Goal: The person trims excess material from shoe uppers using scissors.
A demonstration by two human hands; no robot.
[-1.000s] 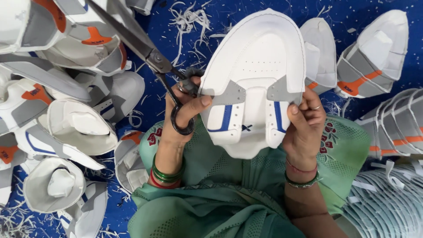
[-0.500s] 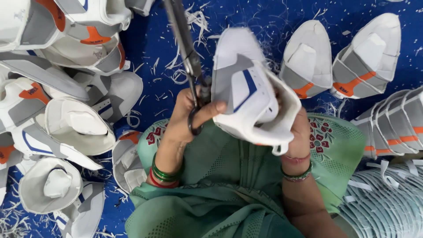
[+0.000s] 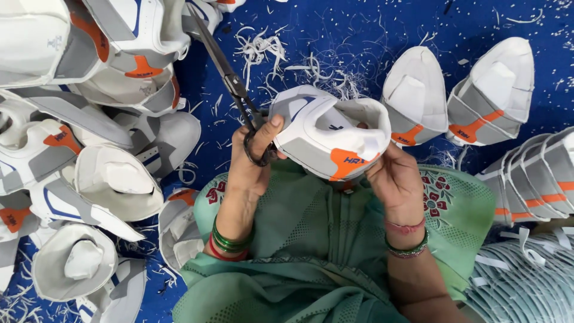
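Note:
My left hand grips black scissors by the loops, blades pointing up and to the left, and its thumb presses on a white and grey shoe upper with an orange heel patch. That upper is folded into a cup shape above my lap. My right hand holds it from the right and below, fingers curled under its heel end. Green and red bangles sit on both wrists.
A heap of similar white, grey and orange shoe uppers lies at the left on a blue mat. Two more uppers stand upper right, a nested row at right. White trimmings litter the mat.
The upper went from spread flat and facing me to folded and turned heel toward me. The scissors swung from lying left to pointing up, then tilted back up-left.

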